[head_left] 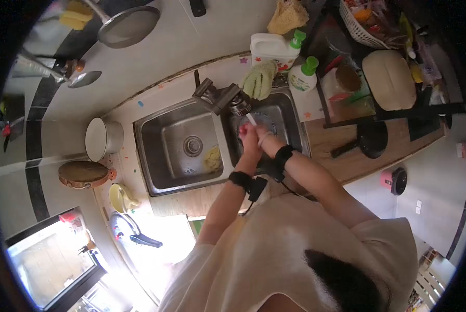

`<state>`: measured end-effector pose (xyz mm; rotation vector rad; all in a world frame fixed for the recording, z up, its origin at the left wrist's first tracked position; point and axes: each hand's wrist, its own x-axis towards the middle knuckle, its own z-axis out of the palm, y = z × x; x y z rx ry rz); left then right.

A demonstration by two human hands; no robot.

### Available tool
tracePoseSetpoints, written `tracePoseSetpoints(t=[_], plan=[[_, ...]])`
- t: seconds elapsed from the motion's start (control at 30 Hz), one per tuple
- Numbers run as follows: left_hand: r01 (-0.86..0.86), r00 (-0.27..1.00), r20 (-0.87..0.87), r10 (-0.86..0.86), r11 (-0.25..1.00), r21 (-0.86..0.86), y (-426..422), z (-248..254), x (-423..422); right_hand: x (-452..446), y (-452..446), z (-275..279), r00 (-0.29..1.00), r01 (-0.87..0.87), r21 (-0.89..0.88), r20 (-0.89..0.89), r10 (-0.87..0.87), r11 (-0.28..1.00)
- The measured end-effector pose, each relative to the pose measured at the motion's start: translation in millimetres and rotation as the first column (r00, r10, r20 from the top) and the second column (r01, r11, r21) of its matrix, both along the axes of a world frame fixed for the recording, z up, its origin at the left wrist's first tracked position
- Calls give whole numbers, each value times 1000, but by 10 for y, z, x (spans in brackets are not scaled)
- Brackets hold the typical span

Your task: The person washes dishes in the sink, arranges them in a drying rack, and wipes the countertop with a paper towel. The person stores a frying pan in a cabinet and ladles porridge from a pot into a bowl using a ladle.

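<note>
Both my hands are close together over the right sink basin (302, 140), beneath the faucet (228, 99), where a white stream of water runs down. My left hand (249, 139) appears curled, with something small and reddish at its fingertips, too small to name. Touching or nearly touching it is my right hand (266, 136), whose fingers are smeared by motion and partly lost against the basin. Each wrist wears a black strap with a cable. A pale green cloth or glove (259, 80) hangs just behind the faucet.
The left sink basin (165, 135) has a yellowish cloth (212, 158) in it. Behind stand a white jug (269, 49) and a green-topped pump bottle (302, 78). A black pan (373, 140) lies on the right counter; a white pot (99, 139) and yellow ladle-like scoop (119, 198) are left.
</note>
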<state>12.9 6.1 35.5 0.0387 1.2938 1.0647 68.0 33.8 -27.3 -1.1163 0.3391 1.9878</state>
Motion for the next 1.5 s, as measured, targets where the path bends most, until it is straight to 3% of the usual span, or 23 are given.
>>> tracePoseSetpoints(t=[0.03,0.07,0.13,0.2,0.27,0.37,0.4,0.5,0.57,0.63,0.67,0.7,0.73,0.77,0.83,0.9,0.93,1.03,1.13,1.23,1.33,1.43,1.5], plan=[[-79,986,-157,63,992,-98,-24,121,-6,-74,-43,-97,1000,7,-46,4,-7,999],[-107,981,160,109,994,-22,-34,-449,-152,-122,-108,-190,998,-19,-53,60,22,998],[105,943,326,-70,991,-89,-99,-480,-324,-142,-240,-270,930,-198,-3,317,188,980],[214,893,421,-159,973,-88,-144,-542,-327,-87,-331,-310,681,-486,-28,614,399,874],[235,879,436,-192,971,-46,-161,-663,-172,24,-378,-215,290,-733,-161,804,519,660],[272,883,436,-173,946,-177,-176,-643,31,326,-358,204,62,-868,-246,809,585,432],[222,881,458,-115,957,-187,-228,-1075,82,419,-402,-89,241,-877,-7,858,454,480],[443,716,610,-340,896,-20,-95,-1027,-11,644,-347,-153,605,-655,159,696,387,739],[372,351,863,-365,899,229,-108,-1743,-188,698,-206,-285,341,-702,-37,859,381,711],[422,489,629,-604,795,436,-79,-2001,-281,768,-223,-1057,-63,-730,-229,961,271,644],[579,690,177,-702,682,447,-77,-1999,-295,770,-194,-1200,-78,-760,-267,943,325,593],[693,689,-133,-712,595,408,-96,-2097,-350,769,-159,-1313,-96,-789,-300,922,375,536],[798,602,-426,-676,526,294,-118,-2204,-407,754,-118,-1373,-118,-816,-329,899,421,475],[858,505,-515,-693,468,212,-203,-2532,-560,710,-127,-1331,-116,-833,-313,905,409,456],[976,121,-780,-614,217,-19,-228,-2416,-674,633,-198,-1148,-118,-864,-282,919,377,416],[908,-418,-883,-214,-76,-412,-166,-1434,-571,604,-214,-1302,-169,-828,-310,932,320,467],[895,-426,-866,-261,21,-446,-259,-1468,-513,597,-223,-1364,-194,-807,-322,936,292,495],[979,-43,-998,-53,196,-53,-193,-924,-309,640,-284,-1290,97,-824,-137,922,375,551],[951,-301,-953,-1,68,-301,-266,-963,-261,723,-173,-971,166,-837,-214,778,606,503],[949,-226,-867,-444,99,-299,-177,-670,-106,836,-96,69,287,-801,-205,693,661,563],[949,-85,-846,-526,216,-229,-124,-489,-80,875,-198,-217,-191,-932,-295,895,404,213],[944,103,-798,-594,310,-109,-78,-339,-184,489,-471,-228,-130,-867,109,893,-432,486],[924,268,-754,-599,380,26,-63,-313,-300,339,-393,-43,12,-826,272,884,-467,494]])
